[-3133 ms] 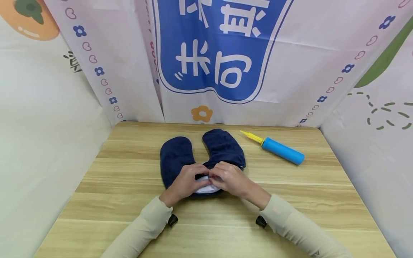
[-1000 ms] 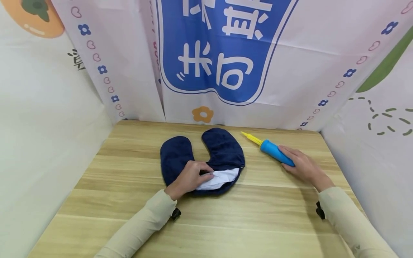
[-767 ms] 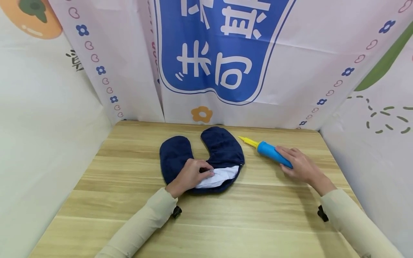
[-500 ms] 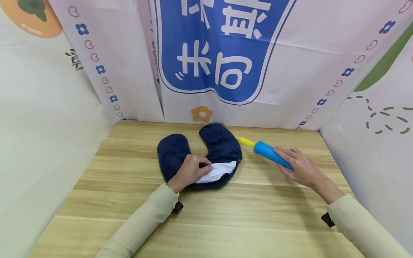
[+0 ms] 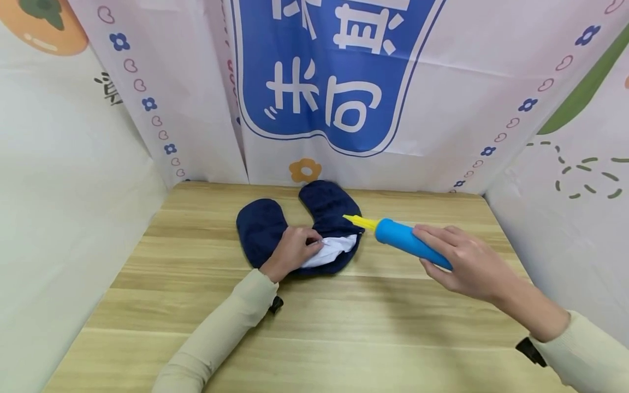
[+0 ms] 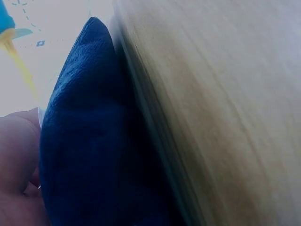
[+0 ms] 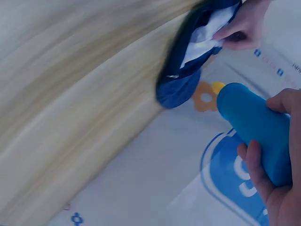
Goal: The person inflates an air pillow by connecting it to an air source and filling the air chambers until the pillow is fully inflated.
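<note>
A navy U-shaped neck pillow lies on the table with its curved part towards me. A slit there bares a white inner lining. My left hand pinches the white inner lining at the slit's left end; what exactly sits between the fingertips is too small to tell. My right hand grips a blue hand air pump, held above the table. The pump's yellow nozzle points left, over the pillow's right arm in the head view. Navy fabric fills much of the left wrist view.
The wooden table has a printed curtain along its back edge and white fabric walls at both sides. The far tip of the pillow reaches the table's back edge.
My right hand has left the pillow, taken hold of the air pump, lifted it and brought it left towards the pillow. My left hand keeps its pinch; the pillow has shifted slightly away.
</note>
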Available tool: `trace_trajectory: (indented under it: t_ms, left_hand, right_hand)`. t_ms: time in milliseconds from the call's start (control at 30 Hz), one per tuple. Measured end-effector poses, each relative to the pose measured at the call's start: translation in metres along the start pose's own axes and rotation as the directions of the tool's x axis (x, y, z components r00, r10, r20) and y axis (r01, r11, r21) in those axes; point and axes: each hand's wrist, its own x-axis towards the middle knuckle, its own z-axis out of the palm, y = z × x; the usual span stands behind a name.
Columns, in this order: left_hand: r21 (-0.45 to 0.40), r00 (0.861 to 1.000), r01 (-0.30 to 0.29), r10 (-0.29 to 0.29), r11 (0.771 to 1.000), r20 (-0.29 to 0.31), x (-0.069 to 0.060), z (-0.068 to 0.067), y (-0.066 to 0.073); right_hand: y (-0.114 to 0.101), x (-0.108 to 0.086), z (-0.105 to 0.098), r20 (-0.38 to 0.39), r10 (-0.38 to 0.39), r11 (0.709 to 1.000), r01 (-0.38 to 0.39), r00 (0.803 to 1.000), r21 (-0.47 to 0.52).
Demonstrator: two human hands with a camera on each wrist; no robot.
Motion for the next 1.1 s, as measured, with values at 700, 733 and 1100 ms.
trace_trajectory:
  t_ms: [700, 733, 1100]
  left_hand:
    - [0.022, 1.0, -0.005, 0.004, 1.0, 0.01, 0.002, 0.0, 0.009]
    - [0.021, 1.0, -0.006, 0.005, 1.0, 0.009, 0.002, 0.0, 0.009]
    - [0.038, 1.0, -0.007, 0.008, 0.999, -0.012, 0.002, 0.001, 0.015]
  right_hand:
    - [-0.049, 0.022, -0.012, 0.075, -0.083, 0.996, 0.081, 0.994, 0.032]
    - [-0.049, 0.022, -0.012, 0.076, -0.082, 0.996, 0.08, 0.994, 0.032]
    - [-0.054, 0.02, -0.008, 0.078, -0.071, 0.997, 0.07, 0.994, 0.017]
